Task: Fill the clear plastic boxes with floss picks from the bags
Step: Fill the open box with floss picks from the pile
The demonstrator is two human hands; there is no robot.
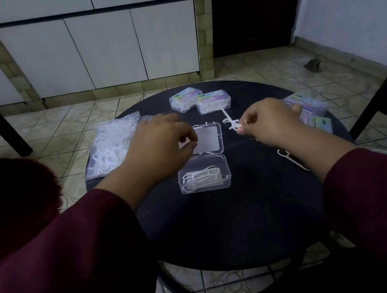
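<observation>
Right hand (pixel 273 122) pinches a small cluster of white plastic floss picks (pixel 231 123) at the fingertips, held above the round dark table (pixel 247 213), just right of the open clear plastic box (pixel 204 177). Left hand (pixel 162 146) hovers over the box's flipped-back lid (pixel 207 139), fingers curled; whether they hold anything, cannot tell.

Step in hand, as judged: lay the picks flat into the tray, heads aligned with those already inside, so the lid will close. Steady the box with the left hand while lowering.

Tray holds only a few picks, lying lengthwise. Clear bag of loose white picks (pixel 112 146) lies at the table's left edge. Filled, labelled boxes (pixel 199 101) sit at the far side; one stray pick (pixel 292 159) lies under the right wrist.
</observation>
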